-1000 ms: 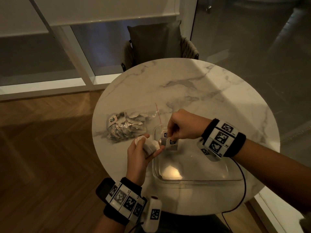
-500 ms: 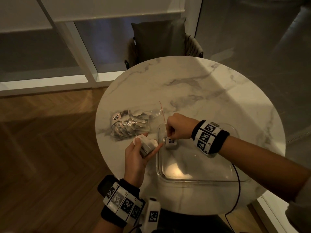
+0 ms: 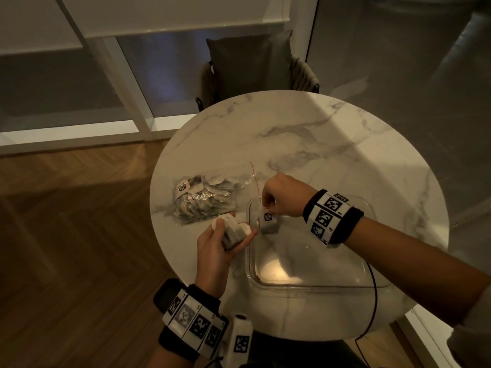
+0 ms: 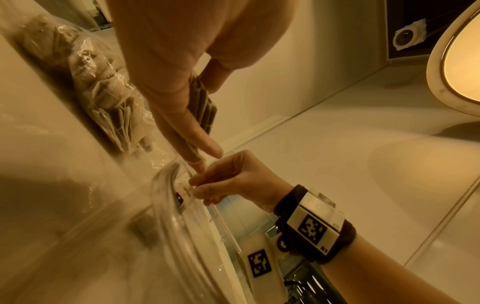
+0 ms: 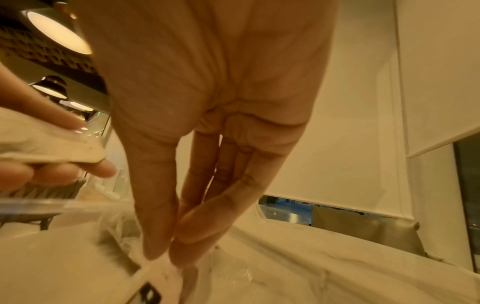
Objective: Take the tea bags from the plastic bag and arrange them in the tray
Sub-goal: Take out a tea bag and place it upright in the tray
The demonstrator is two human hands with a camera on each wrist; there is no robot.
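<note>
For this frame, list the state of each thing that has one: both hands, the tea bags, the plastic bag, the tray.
right hand: pinches one tea bag by its top.
tea bag: held upright in the tray's far left corner.
left hand: grips a stack of tea bags.
stack of tea bags: held beside the tray, above the table.
plastic bag: lying on the table, more tea bags inside.
tray: clear, otherwise unfilled.

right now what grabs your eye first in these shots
The right hand pinches one tea bag by its tag at the far left corner of the clear tray. Just left of it, the left hand holds a small stack of tea bags, with the plastic bag behind on the marble table.
</note>
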